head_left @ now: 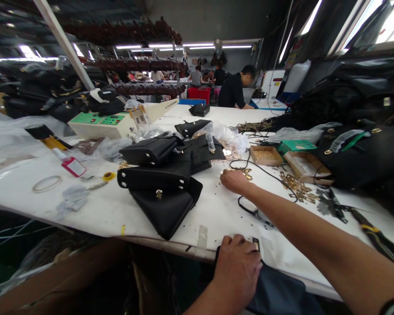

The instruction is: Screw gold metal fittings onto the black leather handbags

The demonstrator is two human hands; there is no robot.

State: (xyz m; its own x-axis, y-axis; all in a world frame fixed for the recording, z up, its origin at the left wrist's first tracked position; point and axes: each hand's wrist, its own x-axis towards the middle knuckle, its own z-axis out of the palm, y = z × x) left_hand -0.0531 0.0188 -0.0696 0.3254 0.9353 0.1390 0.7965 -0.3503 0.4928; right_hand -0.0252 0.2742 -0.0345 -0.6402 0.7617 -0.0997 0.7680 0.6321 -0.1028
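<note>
My left hand (238, 264) is at the table's front edge, its fingers bent over a black leather bag (279, 291) that hangs partly below the edge. A small metal fitting (256, 244) shows beside its fingertips. Farther forward, my right hand (234, 180) reaches down to the table with its fingers closed together. It touches the side of a small pile of gold metal fittings (247, 172); whatever is between the fingertips is hidden. To the left of both hands lies a stack of black handbags (154, 177) with metal hardware.
Gold fittings (297, 187), a cardboard box (265, 155), black cord and pliers (374, 234) lie on the right. At left are a red-labelled bottle (72, 166), a tape roll (47, 183), a hammer (47, 138) and a cream machine (100, 124). A co-worker (233, 89) sits beyond the table.
</note>
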